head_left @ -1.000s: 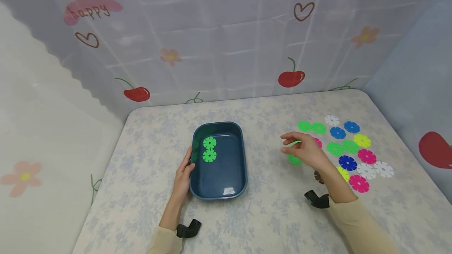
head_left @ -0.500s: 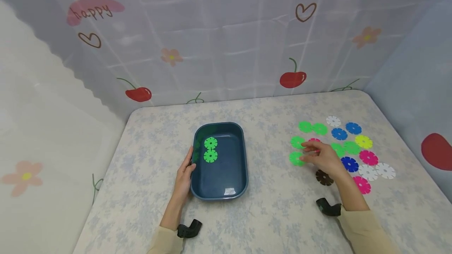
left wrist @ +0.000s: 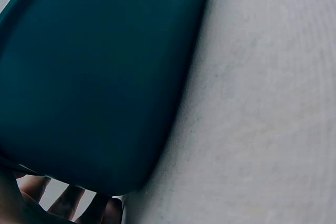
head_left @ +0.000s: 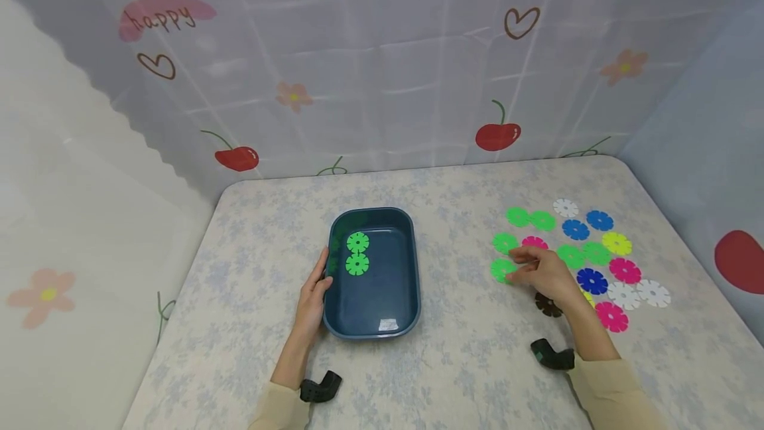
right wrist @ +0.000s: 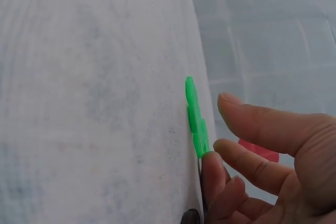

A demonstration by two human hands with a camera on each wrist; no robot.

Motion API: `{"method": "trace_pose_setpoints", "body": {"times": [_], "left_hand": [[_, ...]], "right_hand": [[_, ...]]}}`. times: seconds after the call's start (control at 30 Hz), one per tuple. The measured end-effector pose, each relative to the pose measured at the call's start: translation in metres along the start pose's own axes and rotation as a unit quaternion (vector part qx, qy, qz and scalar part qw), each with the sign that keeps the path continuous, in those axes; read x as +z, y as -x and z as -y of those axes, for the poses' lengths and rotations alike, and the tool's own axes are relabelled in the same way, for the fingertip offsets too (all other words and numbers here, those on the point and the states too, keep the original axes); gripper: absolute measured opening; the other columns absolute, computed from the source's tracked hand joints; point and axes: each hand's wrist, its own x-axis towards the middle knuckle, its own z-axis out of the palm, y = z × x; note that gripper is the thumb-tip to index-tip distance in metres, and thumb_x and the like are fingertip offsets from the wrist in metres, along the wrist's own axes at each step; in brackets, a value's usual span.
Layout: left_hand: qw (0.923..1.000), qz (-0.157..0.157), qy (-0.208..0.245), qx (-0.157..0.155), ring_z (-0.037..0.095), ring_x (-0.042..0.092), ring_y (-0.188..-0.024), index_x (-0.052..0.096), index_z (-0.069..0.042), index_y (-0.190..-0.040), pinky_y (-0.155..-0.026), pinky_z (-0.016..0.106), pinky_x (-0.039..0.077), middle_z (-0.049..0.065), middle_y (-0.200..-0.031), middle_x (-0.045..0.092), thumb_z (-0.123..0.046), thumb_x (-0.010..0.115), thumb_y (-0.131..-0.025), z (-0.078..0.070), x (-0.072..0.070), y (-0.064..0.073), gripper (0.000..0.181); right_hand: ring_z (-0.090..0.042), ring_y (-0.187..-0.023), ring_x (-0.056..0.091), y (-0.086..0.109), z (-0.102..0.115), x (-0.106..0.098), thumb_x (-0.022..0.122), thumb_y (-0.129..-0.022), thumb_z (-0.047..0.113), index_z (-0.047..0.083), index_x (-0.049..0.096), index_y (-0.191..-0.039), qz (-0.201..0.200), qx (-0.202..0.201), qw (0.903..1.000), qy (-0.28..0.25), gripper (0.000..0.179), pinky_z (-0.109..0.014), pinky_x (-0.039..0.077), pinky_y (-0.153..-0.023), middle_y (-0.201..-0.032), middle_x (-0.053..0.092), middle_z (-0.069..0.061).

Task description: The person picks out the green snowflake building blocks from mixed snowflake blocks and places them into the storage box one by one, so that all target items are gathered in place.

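My left hand holds the left rim of a dark blue rectangular tray, thumb by the rim. In the left wrist view its fingers meet the edge of the tray. Two joined green notched discs lie inside the tray. Over at the right, my right hand is low over another green notched disc, with thumb and index finger apart. The right wrist view shows green discs edge-on beside the fingertips. Whether a fingertip touches a disc is hard to tell.
Around the right hand lie several notched discs: green, blue, yellow, pink, white and brown. A patterned cloth covers the table. Printed curtains stand behind and beside it.
My right hand has moved right and slightly down to the green discs, uncovering part of them. Since half a second ago it has barely shifted. The left hand stays on the tray.
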Motion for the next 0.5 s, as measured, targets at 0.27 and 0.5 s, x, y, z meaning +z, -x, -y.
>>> {"method": "trace_pose_setpoints", "body": {"times": [0.27, 0.5], "left_hand": [[1.0000, 0.004, 0.003, 0.003, 0.016, 0.003, -0.153, 0.021, -0.030, -0.157, -0.123, 0.047, 0.007, -0.010, -0.164, 0.013, -0.017, 0.034, -0.106, 0.0001, 0.0001, 0.0002, 0.054], [1.0000, 0.005, 0.001, 0.005, 0.016, 0.003, -0.153, 0.021, -0.030, -0.157, -0.123, 0.048, 0.007, -0.009, -0.164, 0.012, -0.017, 0.034, -0.106, 0.0002, -0.0001, 0.0003, 0.054]], "right_hand": [[-0.031, -0.100, 0.058, 0.0003, -0.0026, 0.0033, 0.078, -0.082, 0.016, -0.006, 0.056, -0.131, -0.003, -0.001, 0.9994, 0.035, 0.058, -0.032, 0.051, -0.074, -0.121, 0.060, -0.026], [-0.031, -0.095, 0.058, -0.0024, -0.0038, 0.0089, 0.078, -0.079, 0.012, -0.007, 0.060, -0.124, -0.024, -0.018, 0.9970, 0.071, 0.052, -0.033, 0.050, -0.071, -0.113, 0.063, -0.025]]}}
